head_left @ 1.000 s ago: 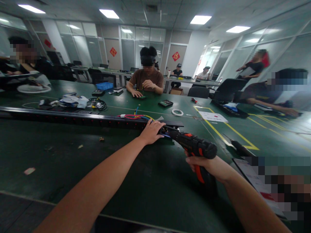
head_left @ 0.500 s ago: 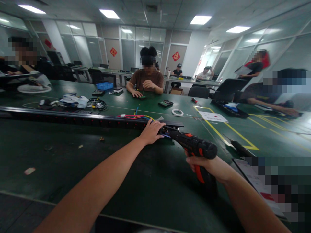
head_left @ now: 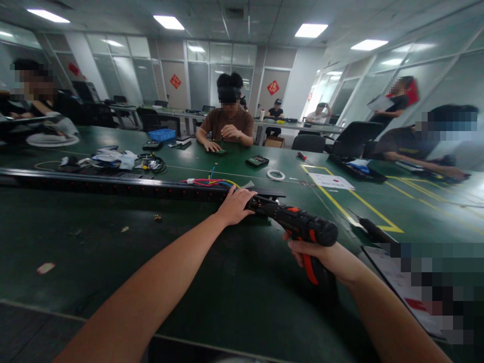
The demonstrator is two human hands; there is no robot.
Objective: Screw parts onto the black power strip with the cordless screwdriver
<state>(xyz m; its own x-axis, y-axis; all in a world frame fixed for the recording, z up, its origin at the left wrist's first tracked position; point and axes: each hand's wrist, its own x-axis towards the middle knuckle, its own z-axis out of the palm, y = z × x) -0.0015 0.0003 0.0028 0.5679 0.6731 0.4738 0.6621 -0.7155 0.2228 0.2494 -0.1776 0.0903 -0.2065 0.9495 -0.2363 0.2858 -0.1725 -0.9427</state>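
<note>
Our right hand point(head_left: 321, 256) gripped the drill point(head_left: 302, 228), fingers wrapped round its handle, toward the bench's point(head_left: 227, 297) right edge. Its tip met the long black strip point(head_left: 113, 184), where our left hand point(head_left: 235, 205) lay, fingers seemingly pressed together. Coloured wires point(head_left: 206, 181) lay just behind.
</note>
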